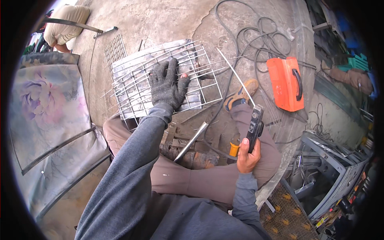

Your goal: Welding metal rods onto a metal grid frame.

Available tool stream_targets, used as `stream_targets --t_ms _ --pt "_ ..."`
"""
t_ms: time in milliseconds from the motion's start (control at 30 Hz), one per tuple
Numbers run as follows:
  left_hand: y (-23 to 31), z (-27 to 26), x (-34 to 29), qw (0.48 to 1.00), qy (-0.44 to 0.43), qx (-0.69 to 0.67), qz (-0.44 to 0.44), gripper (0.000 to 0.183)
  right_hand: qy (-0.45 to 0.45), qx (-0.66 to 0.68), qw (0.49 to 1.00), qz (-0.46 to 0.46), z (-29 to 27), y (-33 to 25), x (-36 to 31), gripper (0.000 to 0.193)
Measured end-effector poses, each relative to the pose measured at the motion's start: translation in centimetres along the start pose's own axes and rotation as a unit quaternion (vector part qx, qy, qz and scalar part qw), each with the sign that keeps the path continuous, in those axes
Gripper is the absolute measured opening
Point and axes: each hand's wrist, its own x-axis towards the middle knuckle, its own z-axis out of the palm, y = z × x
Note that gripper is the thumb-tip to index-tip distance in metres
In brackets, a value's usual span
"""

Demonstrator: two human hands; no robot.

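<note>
My left hand (165, 86), in a dark grey knitted glove, lies palm down on a welded wire grid (138, 86), fingers stretched out and thumb apart. Under the grid is a flat, scuffed silvery sheet (124, 66). My bare right hand (248, 158) grips a black welding electrode holder (255, 126). From its jaws a long thin welding rod (236, 76) slants up and left, its tip near the grid's right side, apart from it. Several loose wires stick out past the grid's right edge.
An orange welding machine (285, 84) with a black handle stands to the right, near coiled cables (264, 38). A metal bar (191, 142) and a wooden block (196, 158) are between my legs. Flower-patterned fabric (48, 100) is at left, a metal frame (328, 160) at right. Another person (66, 26) bends at far left.
</note>
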Motion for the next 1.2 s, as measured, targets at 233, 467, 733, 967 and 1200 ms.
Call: stream_targets --t_ms 233,467,733,967,1200 --pt "0.1 -0.1 -0.1 0.999 0.03 0.018 0.016 0.064 0.003 0.012 1.0 0.025 0.5 -0.5 0.2 0.04" --pt "-0.1 0.0 -0.1 1.0 0.012 0.006 0.004 0.067 -0.004 -0.031 0.999 -0.008 0.9 -0.8 0.3 0.038" --pt "0.1 0.0 0.0 0.999 -0.021 0.009 -0.022 0.068 -0.004 -0.046 0.999 -0.028 1.1 -0.9 0.7 0.037" --pt "0.1 0.1 0.0 0.999 0.026 0.023 0.016 0.064 -0.009 -0.081 0.995 -0.06 1.4 -2.0 0.8 0.038" --pt "0.0 0.1 -0.1 0.999 0.025 0.012 0.021 0.064 -0.02 -0.084 0.995 -0.058 1.3 -1.3 0.8 0.04"
